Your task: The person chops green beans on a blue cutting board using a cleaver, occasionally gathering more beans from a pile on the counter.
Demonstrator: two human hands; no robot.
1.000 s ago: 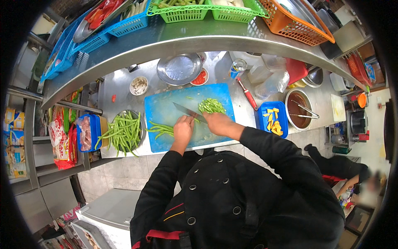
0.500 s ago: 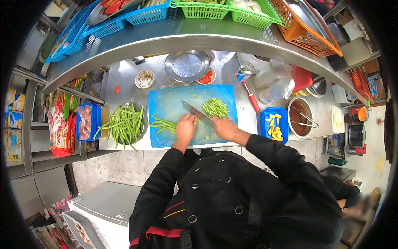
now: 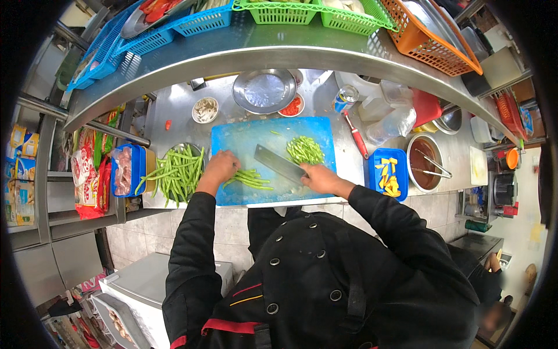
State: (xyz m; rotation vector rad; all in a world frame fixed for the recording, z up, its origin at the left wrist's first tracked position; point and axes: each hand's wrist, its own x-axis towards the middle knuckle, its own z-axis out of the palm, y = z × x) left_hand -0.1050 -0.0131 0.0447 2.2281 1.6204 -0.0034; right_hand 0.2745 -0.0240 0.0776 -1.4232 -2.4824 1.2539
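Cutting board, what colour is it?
The cutting board is blue, with a paler middle, in the head view.

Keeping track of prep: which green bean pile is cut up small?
The chopped pile beyond the right hand, on the board; the bunch beside the left hand and the heap left of the board are longer.

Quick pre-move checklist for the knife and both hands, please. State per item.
1. Right hand on the knife handle: ok.
2. Left hand apart from the blade: ok, it is left of the tip.
3. Left hand's grip on the uncut green beans: cannot tell, fingers partly hidden.
4. Chopped beans off the blue cutting board: not ok, piled on its right side.
5. Blade lifted off the board: cannot tell from this angle.
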